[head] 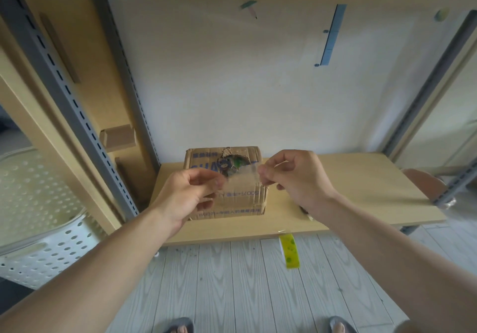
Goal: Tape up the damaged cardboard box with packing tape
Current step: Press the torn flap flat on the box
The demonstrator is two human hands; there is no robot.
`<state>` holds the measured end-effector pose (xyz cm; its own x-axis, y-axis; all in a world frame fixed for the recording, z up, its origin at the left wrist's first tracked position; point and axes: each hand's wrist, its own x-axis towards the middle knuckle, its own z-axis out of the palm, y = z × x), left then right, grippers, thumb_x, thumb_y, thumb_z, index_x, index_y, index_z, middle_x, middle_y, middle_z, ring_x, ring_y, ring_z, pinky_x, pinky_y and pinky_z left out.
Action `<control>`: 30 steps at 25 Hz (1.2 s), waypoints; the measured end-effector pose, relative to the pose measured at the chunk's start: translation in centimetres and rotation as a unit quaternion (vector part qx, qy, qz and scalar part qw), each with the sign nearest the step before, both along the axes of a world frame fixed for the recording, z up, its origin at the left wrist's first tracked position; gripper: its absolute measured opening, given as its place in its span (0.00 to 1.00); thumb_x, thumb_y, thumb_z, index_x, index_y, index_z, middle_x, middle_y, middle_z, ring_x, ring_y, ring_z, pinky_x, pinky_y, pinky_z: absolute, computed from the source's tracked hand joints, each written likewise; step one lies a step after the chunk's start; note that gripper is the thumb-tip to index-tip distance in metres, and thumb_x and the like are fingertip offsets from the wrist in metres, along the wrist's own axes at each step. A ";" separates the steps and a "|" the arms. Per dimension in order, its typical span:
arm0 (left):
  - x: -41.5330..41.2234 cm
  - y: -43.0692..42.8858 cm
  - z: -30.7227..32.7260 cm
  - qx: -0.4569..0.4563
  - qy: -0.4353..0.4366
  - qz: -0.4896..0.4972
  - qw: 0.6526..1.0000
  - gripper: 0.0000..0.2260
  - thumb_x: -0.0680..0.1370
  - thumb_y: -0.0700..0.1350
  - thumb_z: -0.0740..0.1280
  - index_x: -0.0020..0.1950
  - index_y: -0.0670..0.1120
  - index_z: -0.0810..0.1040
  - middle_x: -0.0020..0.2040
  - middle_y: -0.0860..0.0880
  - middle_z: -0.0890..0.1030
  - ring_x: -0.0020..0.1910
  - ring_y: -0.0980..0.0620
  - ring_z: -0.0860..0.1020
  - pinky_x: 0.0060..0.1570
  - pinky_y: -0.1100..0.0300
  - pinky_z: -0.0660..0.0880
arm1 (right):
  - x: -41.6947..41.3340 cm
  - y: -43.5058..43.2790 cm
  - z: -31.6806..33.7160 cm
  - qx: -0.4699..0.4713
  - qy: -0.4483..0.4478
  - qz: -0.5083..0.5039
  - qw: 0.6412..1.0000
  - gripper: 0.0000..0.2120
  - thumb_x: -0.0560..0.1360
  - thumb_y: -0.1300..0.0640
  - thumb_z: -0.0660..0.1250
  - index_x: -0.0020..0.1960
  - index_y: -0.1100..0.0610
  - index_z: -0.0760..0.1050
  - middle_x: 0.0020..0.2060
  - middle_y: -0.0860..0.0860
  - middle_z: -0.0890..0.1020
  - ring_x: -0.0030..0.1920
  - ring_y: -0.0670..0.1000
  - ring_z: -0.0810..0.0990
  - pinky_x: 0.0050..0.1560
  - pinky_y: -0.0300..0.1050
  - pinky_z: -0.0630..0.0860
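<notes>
Cardboard box (242, 203) sits on the wooden shelf (361, 190), torn hole at its twelve o'clock edge. My left hand (188, 195) at nine and right hand (296, 177) at three each pinch an end of a clear tape strip (242, 175) stretched before that hole, whether touching is hard to say. A yellow strip (289, 252) dangles at five o'clock.

Blue print on the box (254, 205), all upside down from here. On the front face, "500" plus one character and a plus sign, just legible. Lower on that face, near the surface, a row of small blue characters, too fine to read. On top, big blue letters, broken up by the torn hole (233, 163), the clear tape (242, 176) and the left hand (185, 195), so no word to be made out. Along the far top edge, more small blue characters, blurred past reading.
</notes>
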<state>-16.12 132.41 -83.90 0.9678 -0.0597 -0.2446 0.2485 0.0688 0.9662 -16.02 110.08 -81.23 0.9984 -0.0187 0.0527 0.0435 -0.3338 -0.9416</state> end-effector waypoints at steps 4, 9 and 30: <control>-1.3 1.6 -0.1 -0.085 0.035 0.073 0.993 0.11 0.71 0.40 0.74 0.53 0.41 0.82 0.41 0.48 0.83 0.43 0.50 0.78 0.42 0.56 0.75 | 0.7 3.0 0.8 0.000 -0.005 0.024 1.000 0.08 0.74 0.56 0.76 0.42 0.60 0.81 0.34 0.50 0.86 0.34 0.45 0.84 0.34 0.34 0.74; -2.4 4.0 0.6 -0.110 0.024 0.108 0.988 0.04 0.78 0.37 0.68 0.50 0.43 0.82 0.40 0.48 0.83 0.41 0.51 0.79 0.44 0.56 0.73 | 1.5 6.1 1.6 0.005 -0.002 0.042 0.999 0.08 0.73 0.57 0.76 0.43 0.61 0.81 0.34 0.52 0.86 0.35 0.49 0.85 0.30 0.33 0.72; 10.9 -3.9 -2.6 0.226 -0.050 0.083 0.969 0.03 0.80 0.45 0.71 0.48 0.47 0.83 0.43 0.47 0.86 0.39 0.54 0.82 0.39 0.61 0.77 | 10.2 0.4 -5.2 -0.103 0.006 -0.072 0.992 0.08 0.79 0.54 0.66 0.44 0.56 0.78 0.37 0.49 0.85 0.31 0.46 0.75 0.26 0.37 0.67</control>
<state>-5.26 128.51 -86.48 0.9752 0.1902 -0.1135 0.1733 -0.3362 0.9257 -5.81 110.46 -86.46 0.9868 -0.1507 0.0589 -0.0288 -0.5218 -0.8526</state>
